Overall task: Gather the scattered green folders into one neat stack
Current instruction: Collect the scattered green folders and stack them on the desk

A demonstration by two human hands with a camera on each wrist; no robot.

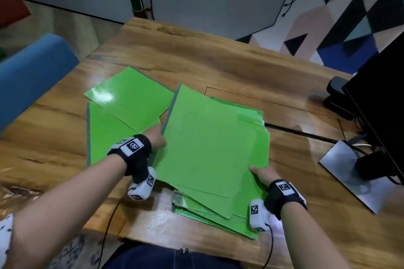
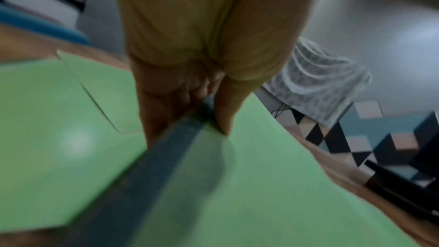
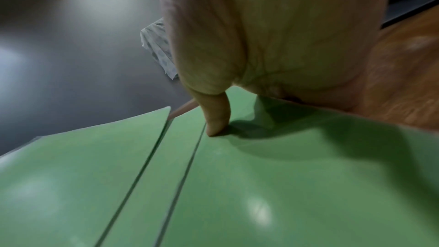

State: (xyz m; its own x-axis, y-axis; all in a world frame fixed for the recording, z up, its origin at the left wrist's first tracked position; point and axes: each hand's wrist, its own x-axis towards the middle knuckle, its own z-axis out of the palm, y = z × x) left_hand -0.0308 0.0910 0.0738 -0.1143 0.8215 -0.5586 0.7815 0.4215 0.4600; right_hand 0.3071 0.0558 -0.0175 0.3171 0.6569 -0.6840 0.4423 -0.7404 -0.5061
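A bundle of green folders [image 1: 209, 144] is lifted and tilted above the wooden table [image 1: 218, 67]. My left hand [image 1: 158, 140] pinches its grey spine edge [image 2: 166, 157], thumb on top and fingers below. My right hand [image 1: 261, 173] grips the bundle's near right edge, thumb [image 3: 217, 119] pressed on the top sheet [image 3: 285, 185]. More green folders [image 1: 209, 209] lie fanned on the table beneath the bundle. Two loose green folders lie to the left, one farther back [image 1: 129, 98], another [image 1: 107, 133] partly under it.
A black monitor [image 1: 380, 102] on a silver base plate [image 1: 349, 174] stands at the right with cables. A blue chair back [image 1: 32, 76] is at the left table edge. A thin black cable [image 1: 109, 225] hangs off the near edge.
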